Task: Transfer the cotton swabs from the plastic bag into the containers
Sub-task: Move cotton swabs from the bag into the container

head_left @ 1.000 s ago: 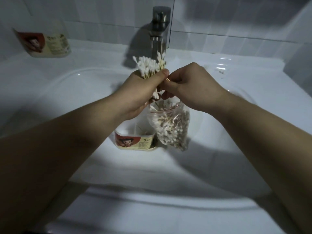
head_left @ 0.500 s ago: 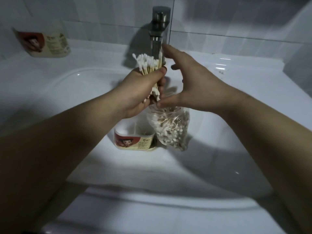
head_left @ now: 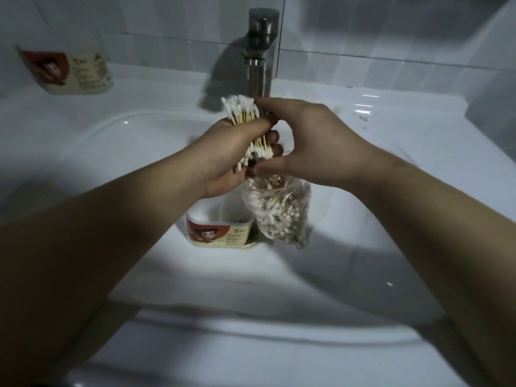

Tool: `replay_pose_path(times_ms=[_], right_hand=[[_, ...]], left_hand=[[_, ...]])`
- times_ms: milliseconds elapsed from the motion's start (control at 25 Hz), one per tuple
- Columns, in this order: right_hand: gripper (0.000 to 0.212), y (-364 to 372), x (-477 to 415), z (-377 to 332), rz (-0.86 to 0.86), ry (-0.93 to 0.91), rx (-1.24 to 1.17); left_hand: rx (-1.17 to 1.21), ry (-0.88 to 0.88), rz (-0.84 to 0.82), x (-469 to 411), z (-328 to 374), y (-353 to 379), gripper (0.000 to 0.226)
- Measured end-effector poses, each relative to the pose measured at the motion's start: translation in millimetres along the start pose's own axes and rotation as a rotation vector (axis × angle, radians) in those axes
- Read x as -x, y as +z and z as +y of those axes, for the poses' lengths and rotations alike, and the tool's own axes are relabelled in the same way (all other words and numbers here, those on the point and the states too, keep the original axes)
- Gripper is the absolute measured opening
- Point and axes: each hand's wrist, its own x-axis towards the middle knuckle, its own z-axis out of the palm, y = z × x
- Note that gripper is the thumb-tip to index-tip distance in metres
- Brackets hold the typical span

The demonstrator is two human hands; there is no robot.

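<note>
Directly in front of the tap (head_left: 261, 51), the left hand (head_left: 223, 155) grips a thick bundle of cotton swabs (head_left: 241, 108). Its fingers curl round the middle of the sticks, and white tips show above and below. The right hand (head_left: 304, 141) brackets the bundle end to end, forefinger on the top tips and thumb low by the mouth of the plastic bag (head_left: 282, 216). Whether it pinches bag or swabs cannot be told.

The bag hangs below the tap, under both hands, with many swabs left inside. Beside it, in the sink (head_left: 111, 135), stands an open container (head_left: 220, 233). A second container (head_left: 69, 71) sits on the ledge well left of the tap.

The swabs look light, thin and stiff, and likely slide on one another, so a firm hold round the middle suits them. The limp bag is best taken at its mouth. The glossy basin slopes, so dropped swabs would probably roll. White tiles back the tap, and the room is dim.
</note>
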Motion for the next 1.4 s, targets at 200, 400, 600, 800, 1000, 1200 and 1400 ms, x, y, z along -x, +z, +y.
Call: replay_pose_path(times_ms=[200,400,600,800,1000,1200,1400], right_hand=[[0.066,-6,0,-2,-0.005,0.128,-0.050],[0.050,-5,3,-7,-0.312,0.121,0.180],[0.025,9,2,-8,-0.342,0.097,0.208],[0.022,16,1,-10,-0.320,0.038,0.230],[0.010,11,1,-7,-0.270,0.017,0.183],[0.004,-3,-2,-1,-0.124,0.112,0.072],[0.014,-6,-3,-1,0.039,0.177,-0.035]], left_hand=[[-0.002,0.078,0.220,-6,5,-4,0.006],[0.003,0.109,0.266,-7,5,-6,0.017],[-0.107,0.121,0.202,-5,1,-4,0.023],[-0.098,0.134,0.218,-5,2,-5,0.019],[-0.133,0.145,0.201,-5,0,-5,0.019],[-0.176,0.153,0.230,-6,-1,-5,0.020],[-0.167,0.152,0.245,-8,-2,-6,0.022]])
